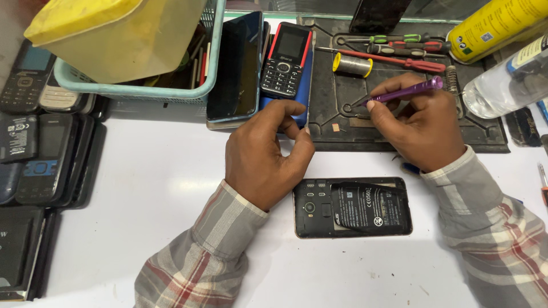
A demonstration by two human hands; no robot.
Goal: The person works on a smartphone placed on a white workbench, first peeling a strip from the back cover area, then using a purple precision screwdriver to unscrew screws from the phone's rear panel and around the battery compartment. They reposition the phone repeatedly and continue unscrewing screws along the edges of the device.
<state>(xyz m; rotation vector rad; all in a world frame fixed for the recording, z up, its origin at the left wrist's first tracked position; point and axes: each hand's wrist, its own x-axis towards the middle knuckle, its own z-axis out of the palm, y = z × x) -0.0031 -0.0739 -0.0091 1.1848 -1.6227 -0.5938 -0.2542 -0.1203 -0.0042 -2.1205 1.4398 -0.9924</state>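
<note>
Hands: right (425, 122) grips a slim purple metal screwdriver (402, 92) over the black rubbery mat (325, 85); left (265, 151) curls empty.

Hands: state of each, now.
Left hand: curled, fingertips on the blue phone, nothing clearly held.
Right hand: closed on the purple screwdriver.

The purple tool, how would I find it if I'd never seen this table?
Start at the black mat at the table's far side, where screwdrivers lie in a row. Just in front of them, the right hand pinches a thin purple tool, tip down on the mat. The other screwdrivers have red or green handles and lie untouched; this one is shiny purple metal and held.
</note>
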